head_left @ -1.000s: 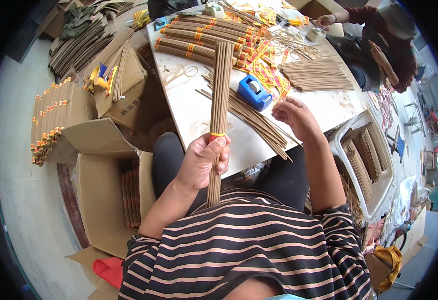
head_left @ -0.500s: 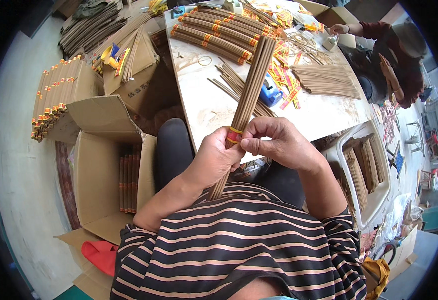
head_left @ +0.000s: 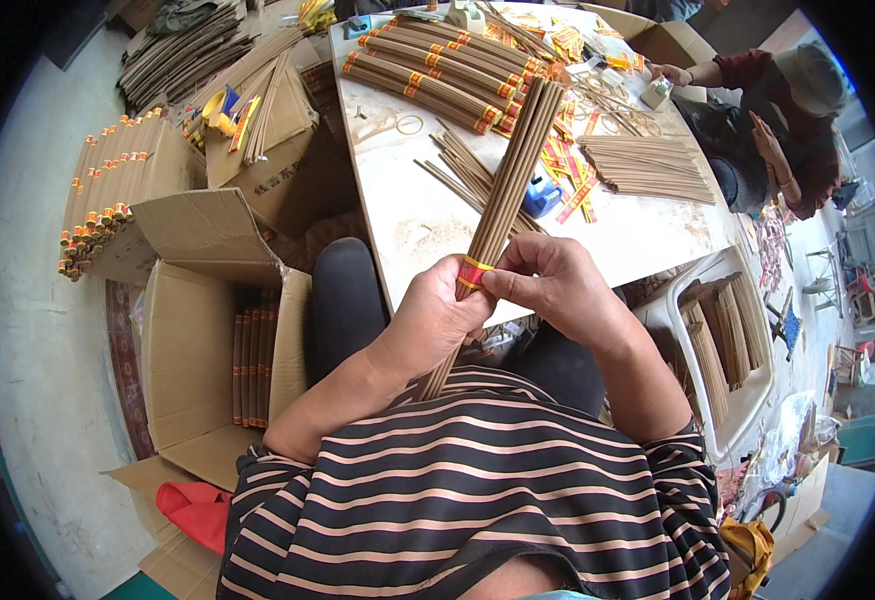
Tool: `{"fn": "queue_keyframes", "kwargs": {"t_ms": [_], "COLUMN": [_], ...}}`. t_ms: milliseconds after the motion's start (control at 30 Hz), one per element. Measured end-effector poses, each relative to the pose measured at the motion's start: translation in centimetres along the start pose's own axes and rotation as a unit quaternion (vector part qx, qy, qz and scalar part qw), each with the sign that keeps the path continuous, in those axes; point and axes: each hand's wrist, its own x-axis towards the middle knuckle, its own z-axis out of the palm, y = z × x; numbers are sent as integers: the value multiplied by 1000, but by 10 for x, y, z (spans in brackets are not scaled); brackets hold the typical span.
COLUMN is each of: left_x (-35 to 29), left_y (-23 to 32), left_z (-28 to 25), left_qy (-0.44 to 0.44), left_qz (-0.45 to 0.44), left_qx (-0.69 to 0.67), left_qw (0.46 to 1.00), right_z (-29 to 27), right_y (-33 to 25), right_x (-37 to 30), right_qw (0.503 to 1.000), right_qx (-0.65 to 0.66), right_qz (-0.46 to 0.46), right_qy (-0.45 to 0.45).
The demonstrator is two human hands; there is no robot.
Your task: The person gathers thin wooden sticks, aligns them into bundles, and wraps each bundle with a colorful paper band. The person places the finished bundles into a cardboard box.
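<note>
My left hand (head_left: 436, 308) is closed around a bundle of brown incense sticks (head_left: 518, 165), which slants up and away from my lap over the table's near edge. A red and yellow paper band (head_left: 473, 272) wraps the bundle just above my left fist. My right hand (head_left: 556, 283) presses thumb and forefinger together at the band's right side. On the table beyond lie loose incense sticks (head_left: 463, 170), a blue tape dispenser (head_left: 541, 194) partly behind the bundle, and several red and yellow paper strips (head_left: 580, 180).
Banded bundles (head_left: 428, 85) are piled at the table's far left; unbanded sticks (head_left: 648, 165) lie right. An open carton (head_left: 193, 350) with bundles stands left, a white bin (head_left: 693, 340) of sticks right. Another person's hand (head_left: 673, 75) is at the far right, by a small white dispenser (head_left: 658, 92).
The bundle's upper end has shifted slightly right and the band now shows more of its front. My right fingers have moved a little along the band. Both hands keep their grip.
</note>
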Motion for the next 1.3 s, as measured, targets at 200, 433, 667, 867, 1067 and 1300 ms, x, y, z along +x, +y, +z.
{"fn": "queue_keyframes", "kwargs": {"t_ms": [200,433,667,867,1067,1300], "left_x": [0,-1,1,7,6,14], "left_y": [-4,-9,-12,-15,-18,-5], "left_z": [-1,-7,-8,-6,-3,-5], "left_qy": [-8,-82,-174,-244,-257,-271], "left_qz": [-1,41,49,49,24,69], "left_qx": [-10,-91,-171,-288,-306,-242], "left_qw": [1000,992,968,925,916,929], "right_z": [-3,-2,2,14,25,24], "right_y": [9,16,37,57,75,72], "right_x": [4,3,7,20,23,27], "right_qw": [998,1000,974,913,839,832], "right_qx": [-24,9,212,379,500,523], "right_qz": [55,-6,-52,-113,-140,-117], "right_qy": [5,6,-53,-105,-163,-142]}}
